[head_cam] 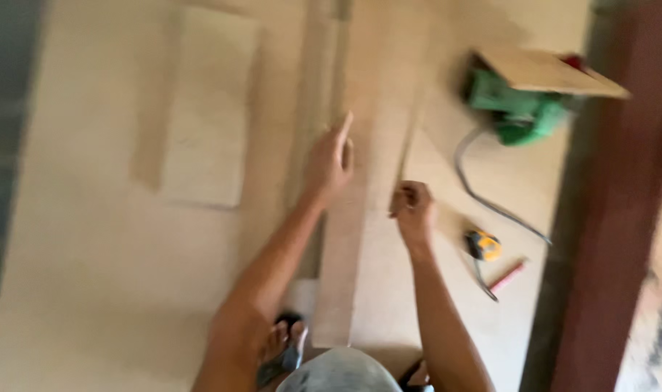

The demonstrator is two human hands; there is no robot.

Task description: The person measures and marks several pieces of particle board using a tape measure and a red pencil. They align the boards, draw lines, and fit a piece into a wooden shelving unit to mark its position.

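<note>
The person is bending over a long board strip (345,239) running from six toward twelve o'clock on a wide sheet (91,254). The left hand (329,163) is resting on the strip, fingers pressed together, forefinger pointing to twelve. The right hand (412,207) is curling into a loose fist at the strip's three o'clock edge; blur hides what it is pinching. The strip is already lying as a separate piece, while the green power saw (516,109), tape measure (483,245) and pencil (507,277) are sitting idle toward three o'clock

Both bare arms stretched forward, left hand (329,161) fingers extended, right hand (412,208) curled into a loose fist
</note>
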